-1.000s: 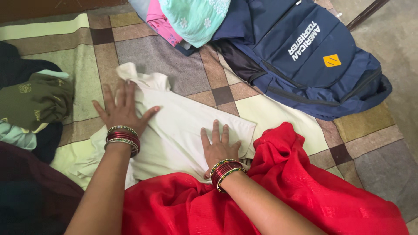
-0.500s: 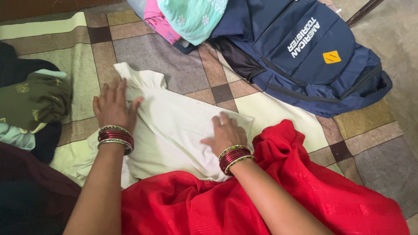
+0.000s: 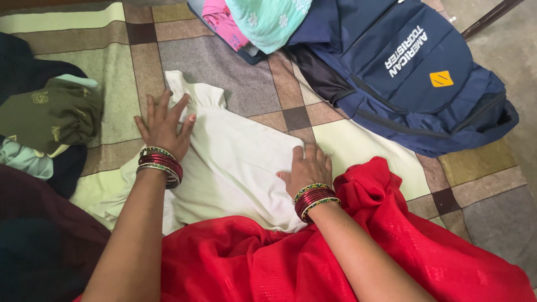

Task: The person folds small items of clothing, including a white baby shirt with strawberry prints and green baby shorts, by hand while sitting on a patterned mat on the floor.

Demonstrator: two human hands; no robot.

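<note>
A checked mat in grey, brown, cream and olive squares covers the floor and carries everything else. A navy backpack lies flat at the far right of the mat, with a pile of pink and mint-green clothes just beside its left edge. A red cloth spreads across the near side, over the person's lap. A heap of olive and dark garments sits at the left edge.

The white garment lies flat in the middle of the mat, its gathered collar end pointing away, its near edge tucked under the red cloth.

The left hand rests palm-down on the garment's left edge near the collar, fingers spread and apart, gripping nothing. The right hand sits on the right edge, fingers curled together over the fabric; whether they pinch the edge cannot be told from this view.

Judgement on technique: the step in hand appears to be flattening and folding the white garment. It is done well if the left palm holds the fabric as an anchor while the right hand draws the edge taut. Wrinkles are best pressed outward from the centre. The red cloth should be kept off the fold line.
</note>
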